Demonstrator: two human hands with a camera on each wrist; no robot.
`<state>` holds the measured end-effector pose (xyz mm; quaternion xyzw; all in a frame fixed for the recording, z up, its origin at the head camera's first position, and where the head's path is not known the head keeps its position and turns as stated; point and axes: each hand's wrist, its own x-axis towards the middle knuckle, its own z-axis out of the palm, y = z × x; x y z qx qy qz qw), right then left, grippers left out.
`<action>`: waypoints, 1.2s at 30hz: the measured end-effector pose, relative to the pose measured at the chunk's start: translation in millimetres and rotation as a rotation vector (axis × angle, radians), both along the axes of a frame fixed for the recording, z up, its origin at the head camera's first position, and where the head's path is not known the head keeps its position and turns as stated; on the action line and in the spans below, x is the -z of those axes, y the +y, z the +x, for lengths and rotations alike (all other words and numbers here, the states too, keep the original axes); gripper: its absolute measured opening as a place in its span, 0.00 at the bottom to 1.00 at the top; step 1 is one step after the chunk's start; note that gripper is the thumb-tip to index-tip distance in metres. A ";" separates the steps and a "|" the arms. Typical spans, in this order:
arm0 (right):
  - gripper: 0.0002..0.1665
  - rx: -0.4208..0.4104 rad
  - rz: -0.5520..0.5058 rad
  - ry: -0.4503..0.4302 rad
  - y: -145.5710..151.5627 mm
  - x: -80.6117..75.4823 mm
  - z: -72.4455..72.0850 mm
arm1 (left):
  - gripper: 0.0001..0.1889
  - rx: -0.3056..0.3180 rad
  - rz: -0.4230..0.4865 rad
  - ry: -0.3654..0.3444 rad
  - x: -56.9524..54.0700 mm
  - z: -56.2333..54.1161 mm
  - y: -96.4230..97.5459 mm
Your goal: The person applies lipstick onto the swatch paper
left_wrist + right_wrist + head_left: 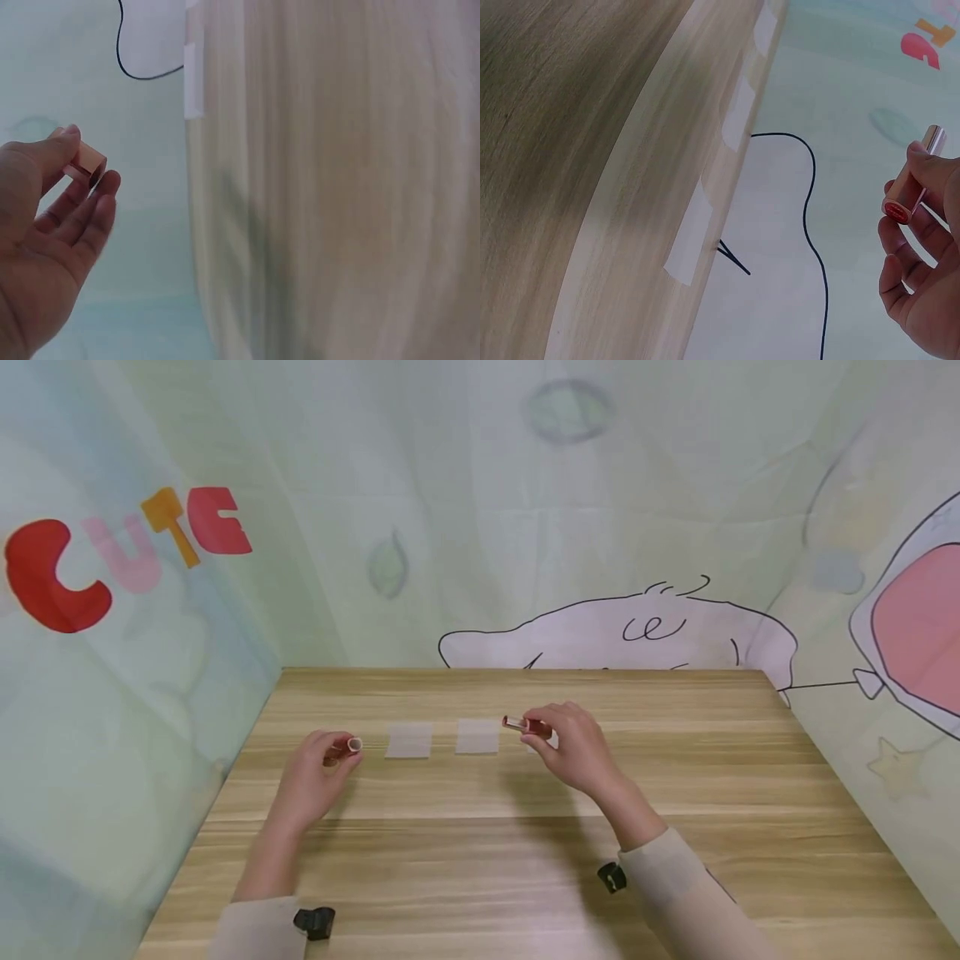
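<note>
While the middle white square point(477, 737) marks the centre of a row of three on the wooden table point(450, 877), one slim tube point(538, 727), reddish with a silvery end, is held raised just to its right, pinched between thumb and fingers of the right hand point(576, 750). Governing relation: tube lies to the left of that hand, projecting past the fingertips toward the middle square; right hand the nearer to that square. Long axis: roughly left to right, slightly aslant; silvery end points left, red-marked base right. One short copper piece point(90, 159), well left of the middle square, pinched by the left hand point(311, 781); its round end faces right, whether hollow cannot be told. Also: left white square point(408, 742), just left of the middle one; right white square point(690, 244), just right, partly hidden in the head view.
</note>
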<state>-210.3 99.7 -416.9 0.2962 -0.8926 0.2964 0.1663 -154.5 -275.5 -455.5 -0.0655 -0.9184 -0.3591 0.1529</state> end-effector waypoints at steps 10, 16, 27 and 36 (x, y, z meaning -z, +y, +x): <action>0.08 0.002 -0.001 -0.012 -1.3 2.1 0.1 | 0.10 -0.087 -0.033 0.048 10.5 10.1 -21.6; 0.09 0.007 0.001 -0.015 -1.9 3.5 -0.2 | 0.09 -0.109 -0.044 0.069 17.6 13.2 -29.0; 0.09 0.010 0.007 -0.018 -1.9 5.1 0.8 | 0.13 -0.175 -0.046 -0.068 26.7 23.2 -45.2; 0.10 0.010 0.002 -0.023 -2.4 5.4 2.2 | 0.16 -0.173 -0.052 -0.264 23.0 26.9 -51.5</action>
